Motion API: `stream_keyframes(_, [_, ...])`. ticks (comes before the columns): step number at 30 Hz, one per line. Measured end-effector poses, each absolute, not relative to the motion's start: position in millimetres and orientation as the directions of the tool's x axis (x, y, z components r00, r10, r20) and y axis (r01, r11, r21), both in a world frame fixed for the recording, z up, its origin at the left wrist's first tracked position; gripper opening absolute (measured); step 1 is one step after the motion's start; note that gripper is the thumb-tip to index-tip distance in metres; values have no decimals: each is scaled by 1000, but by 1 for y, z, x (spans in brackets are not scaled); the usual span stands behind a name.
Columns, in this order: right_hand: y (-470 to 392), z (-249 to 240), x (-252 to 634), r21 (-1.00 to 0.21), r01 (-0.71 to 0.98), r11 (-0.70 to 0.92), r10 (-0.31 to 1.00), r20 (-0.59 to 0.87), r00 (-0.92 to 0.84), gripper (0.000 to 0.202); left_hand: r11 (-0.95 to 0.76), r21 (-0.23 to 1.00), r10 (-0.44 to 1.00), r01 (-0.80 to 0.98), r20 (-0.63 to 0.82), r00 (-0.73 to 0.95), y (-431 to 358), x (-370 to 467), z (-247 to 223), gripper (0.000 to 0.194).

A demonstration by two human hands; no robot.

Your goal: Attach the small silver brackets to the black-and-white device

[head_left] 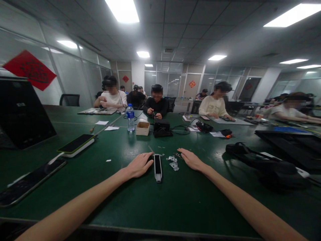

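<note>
My left hand lies flat on the green table, fingers stretched out, just left of a slim white-edged device with a dark face. A thin rod lies beyond its fingertips. My right hand also rests open on the table, palm down. Between the hands, right of the device, sit several small silvery metal plates with holes. Tiny metal pieces lie close to my right fingertips; they are too small to name. Neither hand grips anything.
Further back stand a water bottle, an open cardboard box and a black case. Phones and a laptop occupy the left. A black strapped headset lies right. Several people work across the table.
</note>
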State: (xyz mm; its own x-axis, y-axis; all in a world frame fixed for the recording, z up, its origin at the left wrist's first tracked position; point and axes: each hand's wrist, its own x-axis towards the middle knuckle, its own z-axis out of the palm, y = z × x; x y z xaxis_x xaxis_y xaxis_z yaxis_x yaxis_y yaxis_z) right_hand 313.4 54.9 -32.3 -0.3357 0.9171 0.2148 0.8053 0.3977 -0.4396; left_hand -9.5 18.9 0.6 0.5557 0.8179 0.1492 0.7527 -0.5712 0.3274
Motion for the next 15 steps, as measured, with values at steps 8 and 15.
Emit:
stream_keyframes(8, [50, -39, 310, -384, 832, 401, 915, 206, -347, 47, -522, 321, 850, 790, 119, 513, 18, -11, -7, 58])
stream_keyframes(15, [46, -35, 306, -349, 850, 395, 917, 208, -341, 47, -484, 352, 867, 801, 67, 495, 8, -12, 0, 60])
